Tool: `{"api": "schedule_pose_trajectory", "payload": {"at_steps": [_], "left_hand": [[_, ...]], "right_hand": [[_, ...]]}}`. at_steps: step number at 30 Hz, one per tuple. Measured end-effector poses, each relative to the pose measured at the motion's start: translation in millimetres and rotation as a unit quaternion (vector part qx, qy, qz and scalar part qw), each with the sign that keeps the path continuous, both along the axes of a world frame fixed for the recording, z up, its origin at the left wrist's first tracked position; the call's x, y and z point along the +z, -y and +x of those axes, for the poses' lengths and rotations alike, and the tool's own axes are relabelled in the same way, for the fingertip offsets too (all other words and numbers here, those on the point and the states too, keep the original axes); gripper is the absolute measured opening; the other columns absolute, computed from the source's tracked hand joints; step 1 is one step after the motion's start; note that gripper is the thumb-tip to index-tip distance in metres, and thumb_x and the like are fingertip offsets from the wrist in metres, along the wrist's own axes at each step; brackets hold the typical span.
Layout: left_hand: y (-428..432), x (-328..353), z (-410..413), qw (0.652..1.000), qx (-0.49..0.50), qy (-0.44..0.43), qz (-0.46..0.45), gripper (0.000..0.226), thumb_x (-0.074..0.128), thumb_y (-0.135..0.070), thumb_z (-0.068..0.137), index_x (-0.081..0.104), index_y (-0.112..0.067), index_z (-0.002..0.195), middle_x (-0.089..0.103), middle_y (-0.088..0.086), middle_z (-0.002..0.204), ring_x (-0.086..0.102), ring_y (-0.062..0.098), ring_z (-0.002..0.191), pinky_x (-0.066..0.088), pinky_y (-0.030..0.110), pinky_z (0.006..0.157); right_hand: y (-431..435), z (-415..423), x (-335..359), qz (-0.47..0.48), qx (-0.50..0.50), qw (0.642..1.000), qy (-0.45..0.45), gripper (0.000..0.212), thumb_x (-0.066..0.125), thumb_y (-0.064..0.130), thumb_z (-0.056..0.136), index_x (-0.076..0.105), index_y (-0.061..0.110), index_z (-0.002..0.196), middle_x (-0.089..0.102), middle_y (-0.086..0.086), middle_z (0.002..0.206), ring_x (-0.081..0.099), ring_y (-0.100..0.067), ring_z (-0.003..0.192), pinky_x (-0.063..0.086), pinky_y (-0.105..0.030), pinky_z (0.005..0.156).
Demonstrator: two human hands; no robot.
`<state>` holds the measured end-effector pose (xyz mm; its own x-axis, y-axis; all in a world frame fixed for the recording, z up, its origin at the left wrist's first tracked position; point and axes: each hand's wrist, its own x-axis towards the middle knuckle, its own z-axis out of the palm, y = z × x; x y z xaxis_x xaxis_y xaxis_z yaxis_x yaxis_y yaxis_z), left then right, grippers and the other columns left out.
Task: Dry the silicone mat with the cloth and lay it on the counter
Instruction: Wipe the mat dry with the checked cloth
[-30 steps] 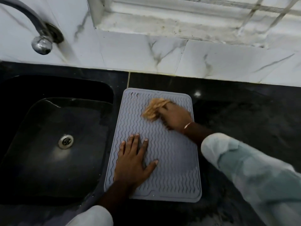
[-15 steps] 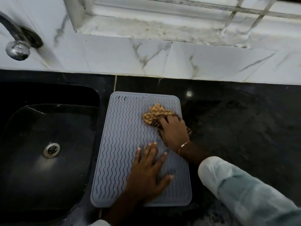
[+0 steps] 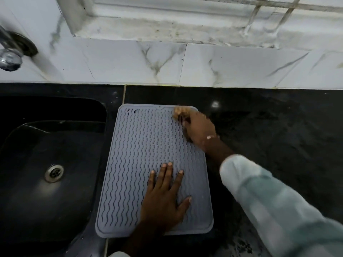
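Note:
A grey silicone mat (image 3: 141,154) with wavy ridges lies flat on the black counter (image 3: 269,127), just right of the sink. My left hand (image 3: 165,201) rests palm down on the mat's near half, fingers spread. My right hand (image 3: 198,128) is at the mat's far right corner, closed on a bunched tan cloth (image 3: 179,111) that presses on the mat. Most of the cloth is hidden under that hand.
A black sink (image 3: 50,164) with a metal drain (image 3: 54,172) lies left of the mat. A chrome tap (image 3: 9,56) sticks out of the white marble wall (image 3: 185,62) at far left. Dark counter stretches to the right.
My right hand has carried the cloth from the mat's middle up to its far right corner. My left hand stays pressed on the near half.

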<state>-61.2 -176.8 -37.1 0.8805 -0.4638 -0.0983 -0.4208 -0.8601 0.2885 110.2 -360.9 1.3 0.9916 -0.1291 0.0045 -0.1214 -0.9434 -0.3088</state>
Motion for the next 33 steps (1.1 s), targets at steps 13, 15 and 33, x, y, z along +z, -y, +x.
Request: {"api": "schedule_pose_trajectory", "payload": {"at_steps": [13, 15, 33], "left_hand": [[2.0, -5.3, 1.6, 0.999, 0.016, 0.031, -0.01, 0.074, 0.019, -0.071, 0.091, 0.011, -0.03, 0.153, 0.012, 0.005, 0.161, 0.004, 0.02, 0.149, 0.004, 0.048, 0.119], [1.3, 0.9, 4.8, 0.998, 0.027, 0.028, -0.052, 0.07, 0.018, -0.064, 0.094, 0.007, -0.028, 0.153, 0.012, 0.002, 0.161, 0.002, 0.014, 0.149, 0.0, 0.044, 0.121], [-99.4, 34.8, -4.0, 0.894, 0.325, 0.039, -0.305, 0.03, 0.062, -0.014, 0.088, 0.062, -0.007, 0.118, 0.061, 0.015, 0.116, 0.058, 0.03, 0.105, 0.044, 0.034, 0.095]], "right_hand": [[8.9, 66.4, -0.5, -0.019, -0.059, 0.998, -0.006, 0.04, 0.047, 0.022, 0.095, 0.041, 0.013, 0.133, 0.049, -0.017, 0.13, 0.059, -0.041, 0.109, 0.049, -0.046, 0.083], [5.5, 44.8, 4.5, -0.029, -0.019, 0.999, -0.004, 0.039, 0.044, 0.023, 0.095, 0.045, 0.013, 0.132, 0.052, -0.017, 0.13, 0.058, -0.039, 0.11, 0.049, -0.046, 0.087], [-13.0, -206.4, 20.7, 0.138, -0.094, 0.986, -0.007, 0.029, 0.051, 0.023, 0.096, 0.061, 0.015, 0.122, 0.066, -0.013, 0.11, 0.063, -0.034, 0.1, 0.05, -0.044, 0.088]]}}
